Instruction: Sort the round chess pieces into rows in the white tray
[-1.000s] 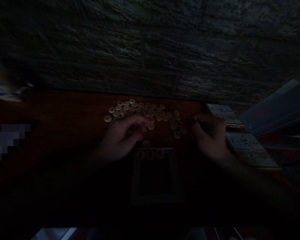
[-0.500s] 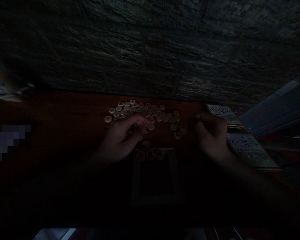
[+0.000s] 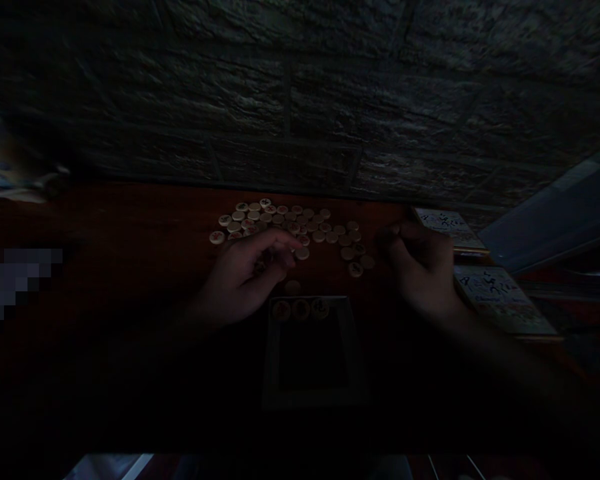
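My left hand [image 3: 253, 270] hovers over the near left part of a spread of round Chinese chess pieces [image 3: 280, 219]. Its fingers are loosely curled, thumb and forefinger apart, and the fingertips are close to a pale piece [image 3: 303, 253]. Something marked shows dimly through the gap under the forefinger; whether it is in the palm or on the table I cannot tell. To the right, my right hand [image 3: 420, 267] is closed, thumb against its curled fingers. Whatever it may hold is hidden. Three character-marked pieces [image 3: 301, 309] line the far end of a shallow open box [image 3: 355, 353].
Two flat boxes [image 3: 500, 300] with printed lids lie beyond my right hand. A stone-textured wall [image 3: 300, 100] rises behind the dark wooden table [image 3: 145, 233]. A light container [image 3: 3, 160] stands far left. One piece [image 3: 293, 287] lies just beyond the box.
Both hands and the pieces hold almost the same places. Only a very slight shift of the whole view shows.
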`<state>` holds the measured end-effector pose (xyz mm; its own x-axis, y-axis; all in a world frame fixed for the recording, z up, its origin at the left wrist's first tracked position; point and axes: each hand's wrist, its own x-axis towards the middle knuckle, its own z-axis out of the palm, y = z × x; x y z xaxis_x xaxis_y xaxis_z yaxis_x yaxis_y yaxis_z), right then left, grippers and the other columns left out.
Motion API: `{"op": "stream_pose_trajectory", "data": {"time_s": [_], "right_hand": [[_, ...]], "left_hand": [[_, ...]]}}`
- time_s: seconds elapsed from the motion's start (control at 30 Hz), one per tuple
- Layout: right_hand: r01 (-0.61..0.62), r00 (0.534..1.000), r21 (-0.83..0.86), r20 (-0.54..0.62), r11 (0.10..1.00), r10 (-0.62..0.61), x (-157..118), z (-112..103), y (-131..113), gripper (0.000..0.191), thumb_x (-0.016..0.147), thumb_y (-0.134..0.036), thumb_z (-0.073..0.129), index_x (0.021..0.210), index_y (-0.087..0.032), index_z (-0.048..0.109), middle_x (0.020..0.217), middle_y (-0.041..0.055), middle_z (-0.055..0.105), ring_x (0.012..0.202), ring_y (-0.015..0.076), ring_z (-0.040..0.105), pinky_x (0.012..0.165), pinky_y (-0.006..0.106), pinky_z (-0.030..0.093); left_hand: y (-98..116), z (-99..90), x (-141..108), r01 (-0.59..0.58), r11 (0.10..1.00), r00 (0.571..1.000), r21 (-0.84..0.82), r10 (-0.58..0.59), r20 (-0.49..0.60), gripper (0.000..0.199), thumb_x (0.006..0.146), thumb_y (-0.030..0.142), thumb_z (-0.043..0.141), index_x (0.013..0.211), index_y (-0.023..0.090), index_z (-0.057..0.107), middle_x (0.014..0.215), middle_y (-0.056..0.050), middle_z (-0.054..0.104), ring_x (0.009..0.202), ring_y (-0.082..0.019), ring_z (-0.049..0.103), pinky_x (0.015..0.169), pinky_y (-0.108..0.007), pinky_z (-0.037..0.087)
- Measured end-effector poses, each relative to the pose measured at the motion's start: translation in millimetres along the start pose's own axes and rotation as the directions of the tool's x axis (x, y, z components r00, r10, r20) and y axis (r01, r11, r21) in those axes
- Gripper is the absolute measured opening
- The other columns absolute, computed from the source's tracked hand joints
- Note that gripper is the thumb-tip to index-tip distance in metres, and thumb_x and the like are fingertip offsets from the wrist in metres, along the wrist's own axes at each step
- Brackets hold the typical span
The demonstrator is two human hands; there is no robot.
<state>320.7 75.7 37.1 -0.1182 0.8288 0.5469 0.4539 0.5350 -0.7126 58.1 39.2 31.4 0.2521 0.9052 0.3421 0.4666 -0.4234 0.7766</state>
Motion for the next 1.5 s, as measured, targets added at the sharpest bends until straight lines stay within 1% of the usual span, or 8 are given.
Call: {"op": "stream_pose_trajectory", "data": {"time_s": [0.2,0.4,0.67,0.8,1.0,1.2,1.33,1.5], "right_hand": [[-0.010,1.000,0.001,0.022,1.000,0.010,0.3,-0.3,2.3,0.028,0.092,-0.027,0.060,0.065,-0.020,0.060,0.057,-0.0019,0.055,0.050,0.0127,0.050,0.048,0.026,0.037],[-0.002,0.999,-0.029,0.038,1.000,0.003,0.7,-0.3,3.4,0.026,0.092,-0.024,0.058,0.066,-0.021,0.060,0.058,-0.0018,0.056,0.052,0.0129,0.052,0.048,0.026,0.037],[-0.027,0.998,-0.054,0.053,0.998,0.030,1.5,-0.8,1.9,0.031,0.090,-0.025,0.057,0.059,-0.021,0.053,0.055,-0.0020,0.052,0.051,0.0125,0.050,0.049,0.027,0.035],[-0.043,0.997,-0.064,0.059,0.997,0.047,2.0,-0.5,2.2,0.030,0.090,-0.024,0.056,0.060,-0.021,0.055,0.056,-0.0014,0.055,0.051,0.0130,0.051,0.048,0.027,0.035],[-0.068,0.995,-0.071,0.065,0.995,0.073,1.7,-1.3,4.7,0.026,0.089,-0.025,0.057,0.064,-0.021,0.059,0.062,0.0001,0.062,0.056,0.0147,0.058,0.052,0.027,0.038],[-0.088,0.994,-0.115,0.049,0.990,0.094,2.6,-0.5,4.8,0.029,0.089,-0.027,0.056,0.061,-0.021,0.057,0.059,0.0005,0.061,0.055,0.0146,0.056,0.051,0.027,0.038],[-0.081,0.994,-0.119,0.060,0.990,0.088,3.5,-0.9,5.7,0.026,0.088,-0.025,0.055,0.063,-0.021,0.059,0.062,0.0012,0.064,0.057,0.0153,0.059,0.052,0.027,0.040],[-0.080,0.994,-0.159,0.062,0.984,0.091,3.5,-1.7,8.3,0.025,0.087,-0.024,0.055,0.063,-0.021,0.060,0.060,0.0004,0.062,0.055,0.0149,0.058,0.050,0.027,0.037]], "left_hand": [[1.1,-0.2,-0.4,0.004,1.000,1.000,0.010,-0.004,0.005,0.018,0.098,0.027,0.056,0.110,0.020,0.067,0.090,-0.002,0.075,0.078,-0.016,0.072,0.070,-0.027,0.054],[0.2,-0.3,-0.8,-0.009,1.000,1.000,0.007,0.009,0.008,0.017,0.098,0.025,0.056,0.109,0.019,0.067,0.090,-0.002,0.075,0.081,-0.015,0.072,0.070,-0.026,0.053],[-0.2,1.2,-0.8,-0.010,1.000,1.000,-0.005,0.010,0.008,0.017,0.097,0.022,0.056,0.110,0.018,0.067,0.087,-0.001,0.074,0.078,-0.014,0.070,0.070,-0.025,0.052],[-1.8,1.1,-1.7,-0.012,1.000,1.000,-0.005,0.012,0.010,0.017,0.097,0.022,0.056,0.110,0.019,0.067,0.087,-0.001,0.074,0.078,-0.014,0.070,0.070,-0.025,0.052],[-2.9,0.9,-1.6,-0.023,1.000,1.000,-0.002,0.023,0.012,0.018,0.097,0.023,0.056,0.111,0.018,0.067,0.089,-0.001,0.074,0.079,-0.014,0.071,0.070,-0.025,0.052],[-2.8,1.4,-1.1,-0.020,1.000,1.000,-0.002,0.020,0.014,0.018,0.097,0.023,0.056,0.110,0.019,0.067,0.085,-0.001,0.073,0.076,-0.014,0.070,0.069,-0.025,0.052],[-3.5,1.4,-1.2,-0.015,1.000,1.000,-0.011,0.016,0.021,0.018,0.097,0.023,0.056,0.111,0.019,0.067,0.085,0.000,0.073,0.076,-0.014,0.070,0.068,-0.025,0.052],[-1.9,0.7,-1.1,-0.018,1.000,1.000,0.007,0.018,0.015,0.017,0.097,0.023,0.057,0.110,0.019,0.067,0.086,0.000,0.073,0.077,-0.014,0.070,0.069,-0.026,0.052]]}}
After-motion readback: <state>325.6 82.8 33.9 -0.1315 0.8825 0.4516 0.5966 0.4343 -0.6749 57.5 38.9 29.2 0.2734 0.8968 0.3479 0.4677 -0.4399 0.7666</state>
